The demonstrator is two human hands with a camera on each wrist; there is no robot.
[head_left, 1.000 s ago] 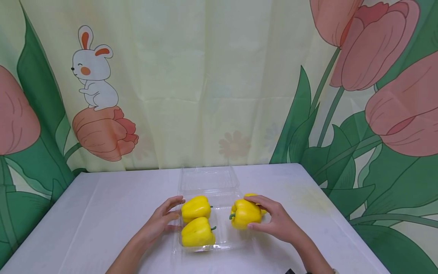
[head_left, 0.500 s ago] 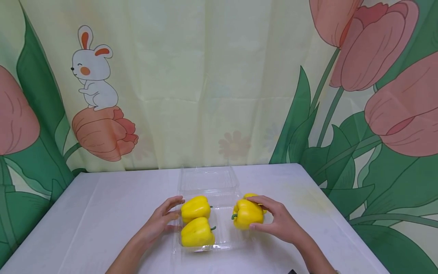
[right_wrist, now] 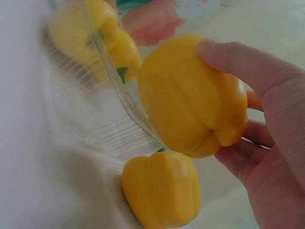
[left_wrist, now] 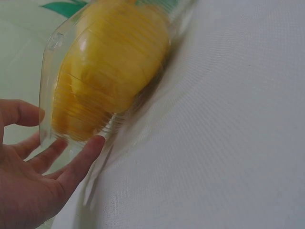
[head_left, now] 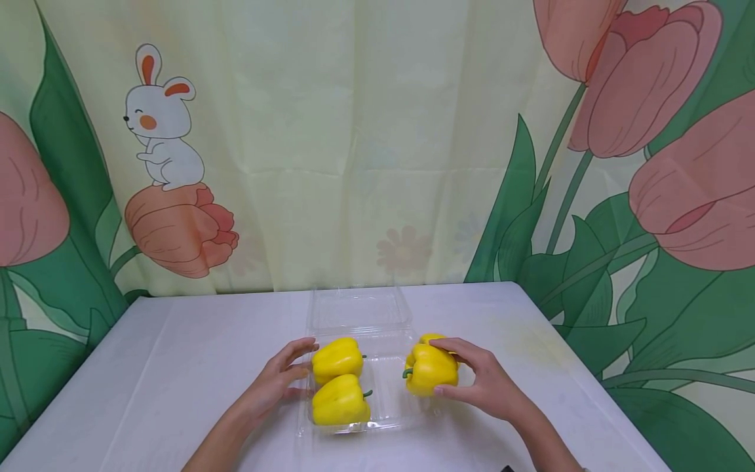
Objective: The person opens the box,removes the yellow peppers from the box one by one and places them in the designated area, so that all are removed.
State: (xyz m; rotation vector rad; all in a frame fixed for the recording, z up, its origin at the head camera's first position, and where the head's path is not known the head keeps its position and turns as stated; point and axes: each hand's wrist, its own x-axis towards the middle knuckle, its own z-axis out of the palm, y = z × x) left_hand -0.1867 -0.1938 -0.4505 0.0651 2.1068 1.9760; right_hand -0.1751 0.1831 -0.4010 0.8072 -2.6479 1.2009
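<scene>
My right hand [head_left: 488, 383] grips a yellow bell pepper [head_left: 433, 371] by its side, thumb and fingers round it, its green stem toward the left. It hangs by the right rim of a clear plastic clamshell box [head_left: 392, 400]. Inside the box's left part lie two more yellow bell peppers, a back one [head_left: 337, 360] and a front one [head_left: 341, 401]. Spread fingers of my left hand [head_left: 277, 380] touch the box's left wall; the left wrist view shows fingertips [left_wrist: 95, 143] against it. Another yellow bell pepper [right_wrist: 162, 188] sits outside the box, partly hidden in the head view.
The box's clear lid [head_left: 360, 309] lies open toward the back of the white table [head_left: 194, 354]. A curtain [head_left: 307, 144] printed with a rabbit and tulips hangs behind. Small dark object [head_left: 507, 469] shows at the bottom edge.
My right hand has drifted slightly to the right with the bell pepper, covering more of the one behind it. The left hand and the box have stayed put.
</scene>
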